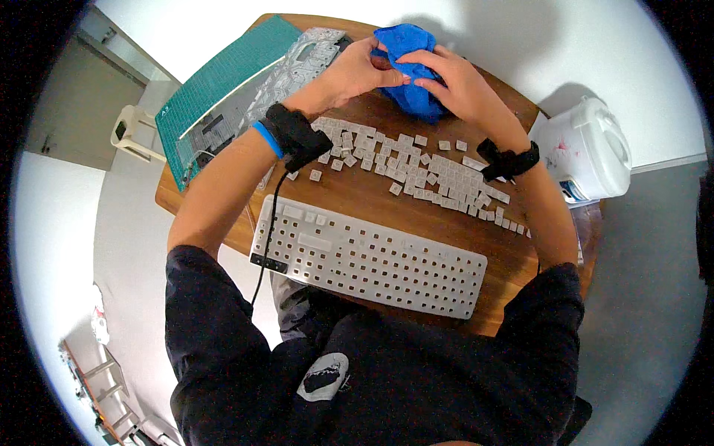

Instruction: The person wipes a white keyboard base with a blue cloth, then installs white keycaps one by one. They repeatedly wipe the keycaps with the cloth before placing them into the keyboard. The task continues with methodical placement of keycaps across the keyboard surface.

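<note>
A crumpled blue cloth (413,100) is gathered up at the far edge of the wooden table. My left hand (358,76) pinches it from the left side, thumb pointing inward. From the right, my right hand (455,83) grips the same cloth with curled fingers. Whether anything lies inside the folds is hidden. Many loose white keycaps (431,178) are spread in rough rows below my hands. Nearer to me rests a white keyboard frame (372,256), its key holes bare apart from a few keys at the left end.
At the far left, a green cutting mat (223,70) lies under a keyboard base with a patterned clear sheet (275,93). Right of the table stands a white lidded container (584,145). A black cable (271,230) hangs from my left wrist strap across the frame.
</note>
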A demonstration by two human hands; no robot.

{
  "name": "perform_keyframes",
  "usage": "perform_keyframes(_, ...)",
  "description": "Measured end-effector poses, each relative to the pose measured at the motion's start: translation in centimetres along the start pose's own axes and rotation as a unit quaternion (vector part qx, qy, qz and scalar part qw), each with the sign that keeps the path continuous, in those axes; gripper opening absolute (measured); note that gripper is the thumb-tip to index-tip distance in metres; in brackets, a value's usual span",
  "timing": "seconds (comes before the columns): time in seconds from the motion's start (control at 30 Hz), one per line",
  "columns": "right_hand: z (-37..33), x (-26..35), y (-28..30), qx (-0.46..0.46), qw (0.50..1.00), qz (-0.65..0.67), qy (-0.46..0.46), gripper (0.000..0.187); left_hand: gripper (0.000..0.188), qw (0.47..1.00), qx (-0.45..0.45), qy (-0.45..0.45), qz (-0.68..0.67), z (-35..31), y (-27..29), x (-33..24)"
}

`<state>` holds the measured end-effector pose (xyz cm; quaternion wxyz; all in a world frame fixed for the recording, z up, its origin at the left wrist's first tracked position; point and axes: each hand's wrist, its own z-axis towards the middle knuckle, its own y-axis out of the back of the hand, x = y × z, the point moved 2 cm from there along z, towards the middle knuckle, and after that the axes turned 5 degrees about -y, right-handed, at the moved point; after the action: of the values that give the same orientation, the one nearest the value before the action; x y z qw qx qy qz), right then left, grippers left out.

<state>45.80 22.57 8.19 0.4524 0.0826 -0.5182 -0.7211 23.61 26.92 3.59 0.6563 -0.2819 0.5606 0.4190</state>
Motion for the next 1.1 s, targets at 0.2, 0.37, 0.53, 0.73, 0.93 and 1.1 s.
perform_keyframes(0.2,0.2,0.8,0.1,-0.004,1.000,0.000,-0.027,0.038,0.060,0.997,-0.033,-0.045,0.060,-0.9,0.4,-1.4)
perform_keyframes(0.37,0.7,-0.7,0.5,-0.029,0.997,-0.021,-0.064,0.034,0.056,0.997,-0.072,0.002,-0.038,-0.7,-0.1,-1.8)
perform_keyframes(0.53,0.0,0.3,0.2,-0.044,0.998,0.007,-0.048,0.031,0.049,1.000,-0.022,0.016,0.012,-0.6,0.0,-2.1)
perform_keyframes(0.73,0.5,-1.0,0.0,0.007,0.994,0.040,-0.102,0.034,0.039,0.998,-0.020,-0.056,-0.015,0.4,-0.6,-0.2)
perform_keyframes(0.93,-1.7,-4.5,0.6,-0.026,0.989,0.015,-0.147,0.036,0.012,0.999,0.024,0.025,0.014,0.2,0.4,0.6)
perform_keyframes(1.1,-2.5,-5.4,0.8,-0.023,0.984,0.001,-0.175,0.035,0.012,0.921,0.237,-0.141,0.273,-0.6,-0.6,0.3)
